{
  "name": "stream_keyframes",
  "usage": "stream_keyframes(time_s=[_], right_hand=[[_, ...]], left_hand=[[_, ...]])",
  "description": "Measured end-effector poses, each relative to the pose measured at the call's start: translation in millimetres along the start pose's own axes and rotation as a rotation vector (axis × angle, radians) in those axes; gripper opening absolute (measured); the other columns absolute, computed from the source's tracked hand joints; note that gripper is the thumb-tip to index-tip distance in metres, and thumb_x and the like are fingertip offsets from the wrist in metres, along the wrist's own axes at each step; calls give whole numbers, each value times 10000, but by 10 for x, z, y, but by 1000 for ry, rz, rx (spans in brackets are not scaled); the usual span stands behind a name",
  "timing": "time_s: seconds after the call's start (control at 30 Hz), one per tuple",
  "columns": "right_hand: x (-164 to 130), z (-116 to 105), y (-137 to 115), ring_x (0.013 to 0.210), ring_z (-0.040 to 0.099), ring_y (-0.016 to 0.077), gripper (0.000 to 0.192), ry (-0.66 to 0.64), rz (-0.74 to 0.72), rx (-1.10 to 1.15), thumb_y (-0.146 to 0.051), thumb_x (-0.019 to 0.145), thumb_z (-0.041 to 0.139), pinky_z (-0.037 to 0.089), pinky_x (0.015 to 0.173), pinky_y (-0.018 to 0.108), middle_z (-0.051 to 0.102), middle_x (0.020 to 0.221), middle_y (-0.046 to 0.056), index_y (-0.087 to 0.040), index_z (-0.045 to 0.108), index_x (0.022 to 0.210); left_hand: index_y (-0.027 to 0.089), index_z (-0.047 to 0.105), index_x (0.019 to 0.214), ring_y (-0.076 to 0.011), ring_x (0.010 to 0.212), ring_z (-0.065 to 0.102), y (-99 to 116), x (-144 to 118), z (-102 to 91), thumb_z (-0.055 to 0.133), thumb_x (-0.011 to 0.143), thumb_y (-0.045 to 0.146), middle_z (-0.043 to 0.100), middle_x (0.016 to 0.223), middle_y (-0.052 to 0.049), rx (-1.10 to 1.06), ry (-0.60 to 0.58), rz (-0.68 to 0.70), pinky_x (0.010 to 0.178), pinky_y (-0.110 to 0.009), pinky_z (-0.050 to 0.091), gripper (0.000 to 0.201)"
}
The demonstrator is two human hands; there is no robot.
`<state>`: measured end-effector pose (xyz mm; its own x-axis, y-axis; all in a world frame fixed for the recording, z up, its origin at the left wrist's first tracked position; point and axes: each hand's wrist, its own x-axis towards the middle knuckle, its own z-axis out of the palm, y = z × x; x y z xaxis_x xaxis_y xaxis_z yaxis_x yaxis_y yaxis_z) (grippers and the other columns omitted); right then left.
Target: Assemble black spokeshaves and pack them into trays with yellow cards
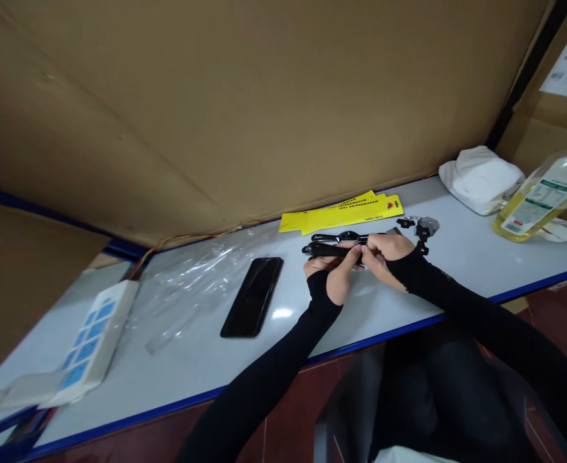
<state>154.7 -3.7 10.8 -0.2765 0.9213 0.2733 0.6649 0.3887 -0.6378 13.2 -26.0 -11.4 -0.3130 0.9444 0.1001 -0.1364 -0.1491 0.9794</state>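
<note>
Both my hands meet over the table at a black spokeshave (325, 249). My left hand (336, 273) is closed around it from below, with the thumb on top and one handle sticking out to the left. My right hand (384, 257) is closed, its fingers pinched at the tool's middle and hiding that part. A second black spokeshave (329, 238) lies just behind, partly covered by my right hand. Right of my right hand is a small group of grey metal blades (430, 224) and black cap pieces (423, 247).
Yellow printed cards (341, 215) lie against the cardboard wall (264, 96). To the left are a black phone (253, 297), clear plastic bags (186, 289) and a white power strip (100, 334). A bottle of yellow liquid (537, 199) and a white bag (479, 177) stand at right.
</note>
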Motion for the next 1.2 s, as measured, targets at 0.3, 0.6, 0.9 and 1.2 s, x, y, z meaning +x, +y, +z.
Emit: stream_keyframes(time_s=[0.3, 0.6, 0.9, 1.2], right_hand=[[-37, -133, 1, 541, 466, 113, 276, 24, 124, 223, -406, 893, 609, 361, 570, 270, 556, 604, -20, -206, 573, 706], [113, -176, -4, 348, 420, 124, 284, -362, 581, 655, -320, 933, 502, 345, 357, 280, 546, 514, -10, -194, 611, 703], [51, -42, 229, 591, 458, 121, 178, -2, -276, -93, -353, 969, 569, 295, 574, 265, 639, 809, 28, -187, 634, 971], [378, -51, -59, 518, 474, 148, 515, -346, 123, -51, -428, 1019, 496, 313, 566, 319, 592, 547, 42, -192, 636, 584]], left_hand=[[166, 830, 779, -180, 524, 723, -10, 3, -16, 937, 701, 335, 812, 793, -52, 12, -27, 46, 533, -297, 625, 215], [188, 842, 786, -171, 570, 722, 23, -28, 15, 932, 691, 320, 813, 812, -37, 47, 7, 71, 575, -296, 631, 186], [128, 822, 782, -199, 632, 745, -111, 204, -58, 996, 556, 316, 797, 762, -66, -126, 29, -143, 537, -294, 634, 342], [123, 816, 782, -181, 569, 723, -110, 282, -109, 1004, 525, 331, 792, 760, -58, -129, 40, -157, 529, -297, 637, 380]])
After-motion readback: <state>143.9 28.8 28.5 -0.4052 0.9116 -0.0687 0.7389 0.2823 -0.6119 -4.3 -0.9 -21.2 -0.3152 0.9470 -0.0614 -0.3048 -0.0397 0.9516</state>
